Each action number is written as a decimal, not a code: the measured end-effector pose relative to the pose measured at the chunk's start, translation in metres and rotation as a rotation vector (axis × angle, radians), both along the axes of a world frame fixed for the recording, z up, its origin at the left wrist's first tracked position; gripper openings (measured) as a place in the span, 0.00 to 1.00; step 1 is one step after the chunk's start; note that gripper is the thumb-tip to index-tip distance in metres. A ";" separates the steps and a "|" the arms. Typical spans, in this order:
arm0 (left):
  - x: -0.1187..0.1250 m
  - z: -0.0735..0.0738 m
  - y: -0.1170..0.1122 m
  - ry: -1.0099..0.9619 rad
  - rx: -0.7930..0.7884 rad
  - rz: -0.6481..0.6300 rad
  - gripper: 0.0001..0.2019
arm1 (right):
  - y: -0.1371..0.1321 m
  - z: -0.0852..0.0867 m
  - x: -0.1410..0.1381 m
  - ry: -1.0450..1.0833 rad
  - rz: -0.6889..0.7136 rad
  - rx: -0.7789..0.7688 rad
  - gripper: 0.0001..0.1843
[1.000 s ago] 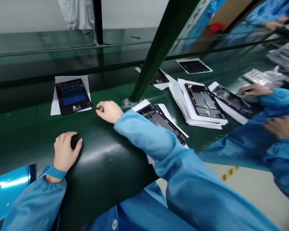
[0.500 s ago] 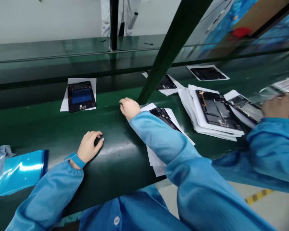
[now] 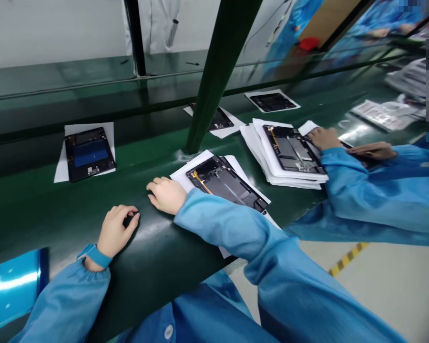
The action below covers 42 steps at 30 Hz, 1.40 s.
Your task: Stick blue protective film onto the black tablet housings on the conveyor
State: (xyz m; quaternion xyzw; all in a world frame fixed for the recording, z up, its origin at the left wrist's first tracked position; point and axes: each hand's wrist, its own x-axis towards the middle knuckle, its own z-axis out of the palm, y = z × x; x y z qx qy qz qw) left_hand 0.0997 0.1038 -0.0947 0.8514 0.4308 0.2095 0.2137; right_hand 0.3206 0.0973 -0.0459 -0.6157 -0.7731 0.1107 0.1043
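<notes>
My left hand, with a blue band at the wrist, rests low over the green table. Its fingers are loosely curved, thumb and fingertips a little apart, with nothing seen between them. My right hand is just to the left of an opened tablet casing on white sheets. Its fingers are loosely bent, the thumb apart, and I see nothing held. My sleeve covers part of that casing and its sheets. Farther left on the table lies another tablet casing with a blue panel, on white paper.
A green post rises behind the casings. To the right is a stack of white sheets topped by a tablet casing. A co-worker's hand is beside it. Shiny blue film lies at lower left.
The view has swung right, shifting the scene left. My right hand has drawn back toward me from beside the post, uncovering more of the casing. The co-worker's hand has come to the stack's side.
</notes>
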 end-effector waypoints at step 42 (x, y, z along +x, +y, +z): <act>0.038 0.052 -0.035 -0.327 -0.441 0.336 0.08 | -0.086 -0.010 0.093 0.855 -0.438 -0.241 0.27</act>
